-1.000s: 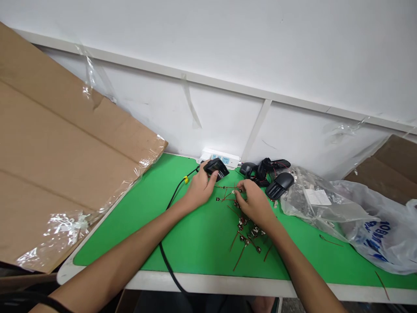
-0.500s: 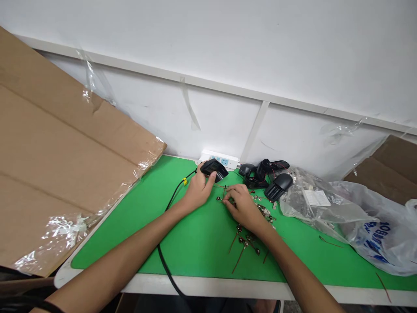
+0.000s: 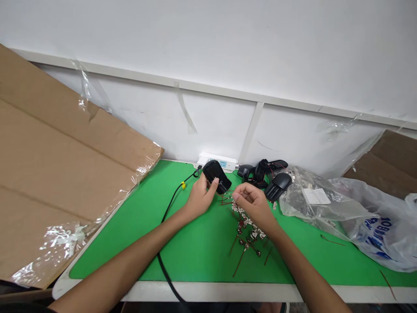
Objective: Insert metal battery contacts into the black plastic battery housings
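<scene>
My left hand is closed around a black plastic housing, its thumb pressed on the near face and its hollow side tilted upward. Just right of the housing, my right hand has thumb and forefinger pinched together; what is between them is too small to make out. Thin red and dark wires lie by those fingertips. Below the right hand, small metal contact pieces are scattered on the green mat, several with red wires attached.
Several black housings lie at the back right, next to clear plastic bags. A white power strip stands against the wall. A black cable crosses the mat on the left. Large cardboard leans at the left edge.
The black housing has turned in my left hand, showing more of its hollow side. My right hand has shifted slightly right and lifted, exposing more metal pieces below.
</scene>
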`<state>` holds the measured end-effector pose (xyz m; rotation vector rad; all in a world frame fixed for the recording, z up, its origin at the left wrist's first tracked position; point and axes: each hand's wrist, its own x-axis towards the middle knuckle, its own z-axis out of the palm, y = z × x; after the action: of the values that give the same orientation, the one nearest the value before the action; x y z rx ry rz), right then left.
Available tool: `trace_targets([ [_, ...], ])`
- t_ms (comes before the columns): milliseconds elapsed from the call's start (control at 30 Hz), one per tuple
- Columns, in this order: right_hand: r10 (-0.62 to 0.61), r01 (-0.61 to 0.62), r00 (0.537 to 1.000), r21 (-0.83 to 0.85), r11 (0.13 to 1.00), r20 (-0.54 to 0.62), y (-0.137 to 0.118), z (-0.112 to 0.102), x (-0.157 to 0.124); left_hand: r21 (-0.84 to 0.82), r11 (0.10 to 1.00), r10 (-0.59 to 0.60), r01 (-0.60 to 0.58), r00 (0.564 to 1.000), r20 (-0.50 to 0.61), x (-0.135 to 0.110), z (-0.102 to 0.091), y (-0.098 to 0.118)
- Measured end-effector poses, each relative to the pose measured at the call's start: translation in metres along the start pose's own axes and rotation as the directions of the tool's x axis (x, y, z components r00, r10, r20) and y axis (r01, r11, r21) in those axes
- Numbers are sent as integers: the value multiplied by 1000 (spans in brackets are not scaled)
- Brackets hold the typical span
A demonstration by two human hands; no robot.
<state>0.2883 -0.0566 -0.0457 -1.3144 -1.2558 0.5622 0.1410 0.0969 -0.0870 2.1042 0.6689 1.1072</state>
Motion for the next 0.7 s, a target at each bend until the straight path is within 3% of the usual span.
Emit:
trace_targets([
  [100, -6, 9, 988, 17, 1000, -157, 1, -3, 2, -16, 1000, -25, 25, 1000, 3, 1, -1, 2],
  [233, -198, 123, 934, -252, 960, -298, 4, 0, 3, -83, 995, -46, 50, 998, 53, -4, 2, 11],
  [367, -335, 213, 919, -453, 866, -209, 7, 5, -1, -110, 991, -69, 82, 990, 121, -15, 7, 23],
  [500, -387, 261, 916, -577, 774, -103, 11, 7, -4, -108, 990, -75, 91, 987, 144, -21, 10, 28],
  [700, -379, 238, 917, -591, 771, -125, 15, 8, -4, -104, 992, -58, 75, 986, 156, -21, 10, 28],
])
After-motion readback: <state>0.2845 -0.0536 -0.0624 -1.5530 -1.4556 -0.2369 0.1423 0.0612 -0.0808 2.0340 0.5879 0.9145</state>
